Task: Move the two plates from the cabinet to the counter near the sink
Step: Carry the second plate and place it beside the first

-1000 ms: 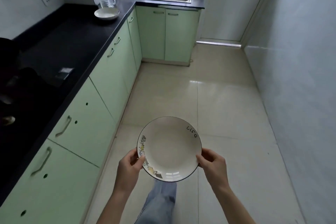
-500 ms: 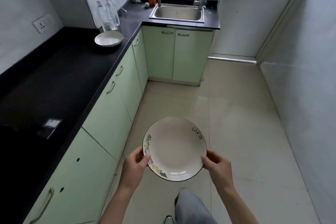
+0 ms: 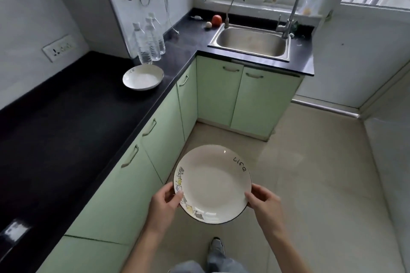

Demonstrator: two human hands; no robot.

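I hold a white plate [image 3: 213, 184] with a dark rim, cartoon figures and the word "life" over the floor in front of me. My left hand [image 3: 165, 205] grips its left edge and my right hand [image 3: 264, 200] grips its right edge. A second white plate [image 3: 143, 77] rests on the black counter [image 3: 66, 122] at the left, just in front of the water bottles. The steel sink [image 3: 250, 43] is set into the counter at the back, right of that plate.
Three clear water bottles [image 3: 149, 40] stand behind the counter plate. A red fruit [image 3: 216, 20] lies left of the sink taps. Green cabinet doors [image 3: 164, 137] run along the left and under the sink. Tiled floor [image 3: 310, 173] stretches ahead; a white wall is at the right.
I have walked forward along the counter with the plate held in both hands. The sink, bottles and counter plate are closer and lower in view.
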